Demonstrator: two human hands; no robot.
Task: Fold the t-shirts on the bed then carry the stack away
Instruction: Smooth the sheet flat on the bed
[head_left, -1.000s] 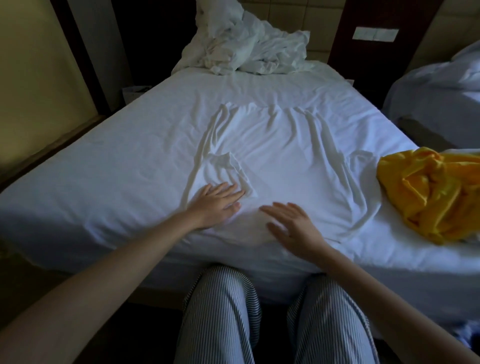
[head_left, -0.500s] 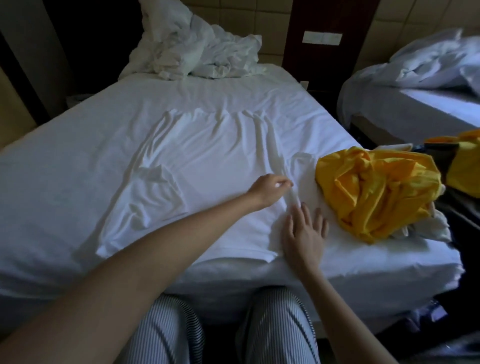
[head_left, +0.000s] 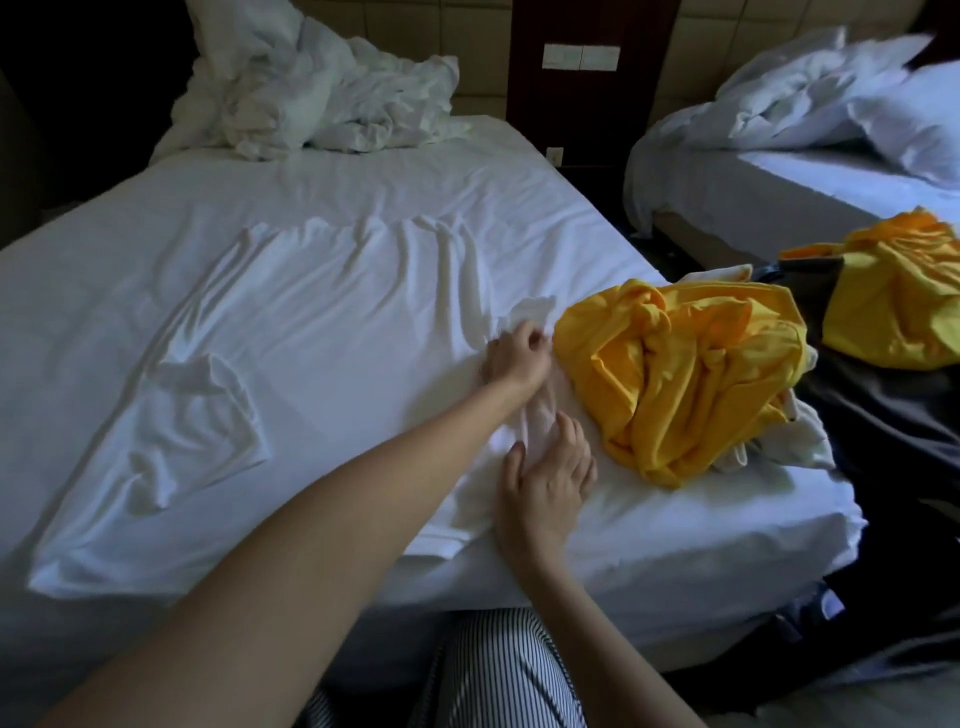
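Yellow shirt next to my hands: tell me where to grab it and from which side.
Pinch a raised fold on top of the yellow shirt, coming from above at its left side, nearest the right hand. It lies as a crumpled heap on the bed, no collar or hem clearly showing, so its high ridges offer the surest grip.

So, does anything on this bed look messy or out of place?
Yes: the yellow t-shirt lies crumpled in a heap at the right edge of the bed. The white t-shirt is spread out but wrinkled, one sleeve bunched in the left hand.
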